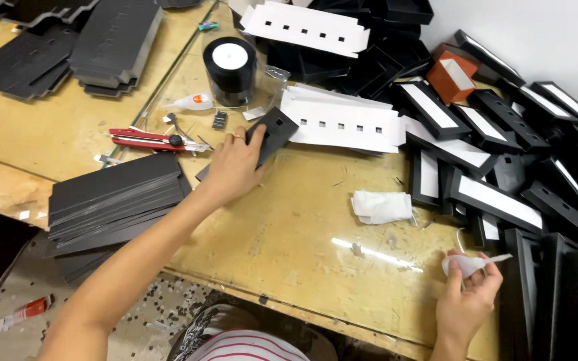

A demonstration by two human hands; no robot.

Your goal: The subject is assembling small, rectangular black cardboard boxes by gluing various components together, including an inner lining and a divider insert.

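Black card with a small square hole (pixel 272 134) lies tilted on the table (pixel 289 227), and the left hand (pixel 232 170) rests on its near end, fingers curled over the edge in a narrow grip that holds the piece against the tabletop. Just left of that hand sits a thick stack of flat black sheets (pixel 112 197), and beyond it a red cutter (pixel 152 139) lies on the wood. A black spool of ribbon with a white centre (pixel 230 67) stands upright behind the card, with a small glue bottle with an orange cap (pixel 192 101) beside it. White punched sheets with a row of square holes (pixel 342 120) lie just right of the card, touching its far corner. The right hand (pixel 466 297) is near the table's front edge, well apart from the left; its thumb and fingers pinch a small white strip of paper (pixel 479 263) in a tight grip. A crumpled white cloth (pixel 381 206) lies between the two hands. To the right, a heap of black boxes with white insides (pixel 503 154) covers the table, one orange box (pixel 453 72) among them.
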